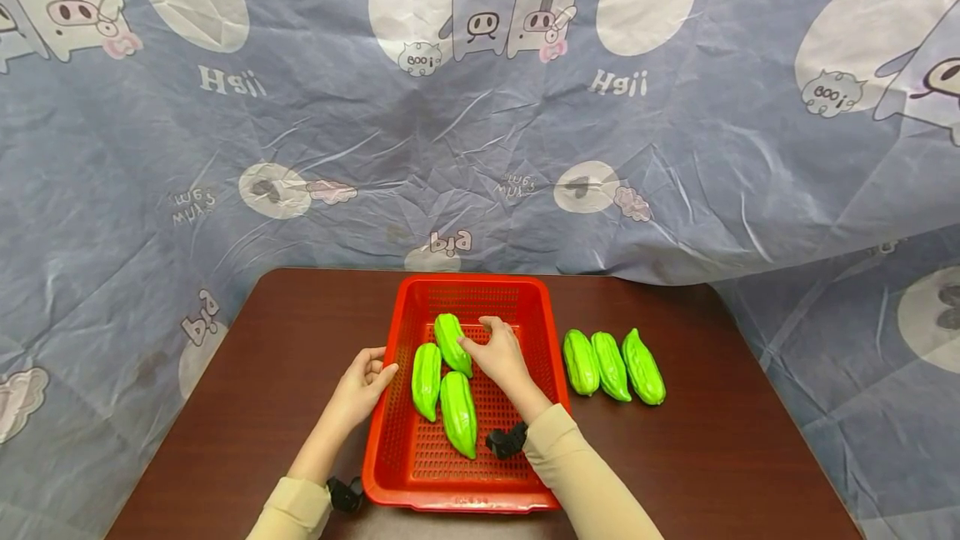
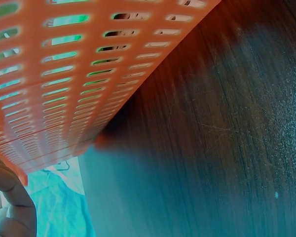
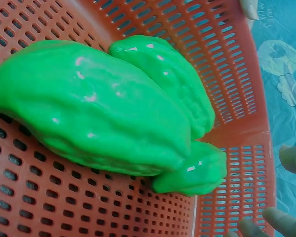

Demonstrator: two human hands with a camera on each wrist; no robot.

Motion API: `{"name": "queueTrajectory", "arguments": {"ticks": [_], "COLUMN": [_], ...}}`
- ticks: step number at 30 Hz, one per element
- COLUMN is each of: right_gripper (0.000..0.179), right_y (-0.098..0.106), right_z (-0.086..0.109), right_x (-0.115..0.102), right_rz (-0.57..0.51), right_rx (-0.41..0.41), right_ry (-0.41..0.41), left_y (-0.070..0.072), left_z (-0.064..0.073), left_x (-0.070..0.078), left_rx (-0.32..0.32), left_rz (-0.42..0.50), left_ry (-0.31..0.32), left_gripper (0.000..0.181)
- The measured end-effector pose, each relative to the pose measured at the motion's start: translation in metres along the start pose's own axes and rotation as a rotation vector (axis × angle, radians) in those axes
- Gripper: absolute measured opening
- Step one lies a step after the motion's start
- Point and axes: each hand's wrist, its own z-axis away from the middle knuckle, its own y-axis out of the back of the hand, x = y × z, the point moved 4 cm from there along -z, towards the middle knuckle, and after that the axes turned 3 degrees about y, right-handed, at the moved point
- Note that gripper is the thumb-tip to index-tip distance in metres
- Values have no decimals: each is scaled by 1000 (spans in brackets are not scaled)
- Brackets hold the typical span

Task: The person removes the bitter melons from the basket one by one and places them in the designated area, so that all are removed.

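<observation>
A red perforated plastic basket (image 1: 468, 500) holds three glossy green bitter melons: one on the left (image 1: 427, 382), one at the back (image 1: 453, 346) and one nearer the front (image 1: 459, 415). At the basket's left rim, my left hand (image 1: 362, 386) grips the edge between thumb and fingers; its curled fingers (image 2: 15, 197) show by the rim in the left wrist view. My right hand (image 1: 504, 357) hovers inside the basket, just right of the back melon, thumb and fingers spread and holding nothing. The right wrist view shows the three melons close together, with spread fingertips (image 3: 281, 222) at its right edge.
Three more bitter melons (image 1: 611, 365) lie side by side on the dark brown table (image 1: 712, 440), right of the basket. A grey-blue cartoon-print cloth (image 1: 450, 140) hangs behind the table and along its sides.
</observation>
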Motion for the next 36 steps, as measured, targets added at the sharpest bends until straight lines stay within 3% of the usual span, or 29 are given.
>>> {"name": "queueTrajectory", "arguments": {"ticks": [21, 36], "right_gripper": [62, 61], "right_y": [-26, -40], "right_z": [-6, -9], "right_x": [9, 20], "right_rz": [48, 140], "right_rx": [-32, -46], "right_ry": [-18, -2], "left_y": [0, -2], "left_z": [2, 2], "left_x": [2, 0], "left_rx": [3, 11], "left_rz": [14, 0], "left_ry": [11, 6], "left_gripper": [45, 45]}}
